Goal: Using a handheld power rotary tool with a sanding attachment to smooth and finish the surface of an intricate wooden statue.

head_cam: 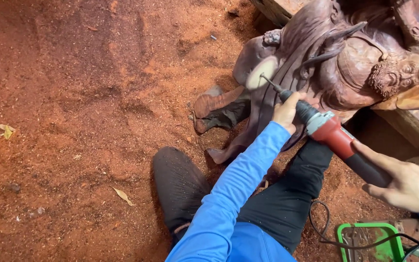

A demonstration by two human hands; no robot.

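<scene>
A dark reddish wooden carving (335, 58) of a bearded figure lies at the upper right. Both hands hold a red and black rotary sander (333, 136). My left hand (287, 111) grips its black neck near the front. My right hand (406, 182) holds the black rear handle. The tool's pale round sanding disc (262, 73) sits against the carving's flowing robe folds.
Red sawdust covers the ground (83, 106), with a few dry leaves (6, 130). My black-trousered legs (185, 189) are folded beside the carving. A green tray (369, 240) and the tool's black cable (326, 228) lie at the lower right. Wooden beams (413, 126) support the carving.
</scene>
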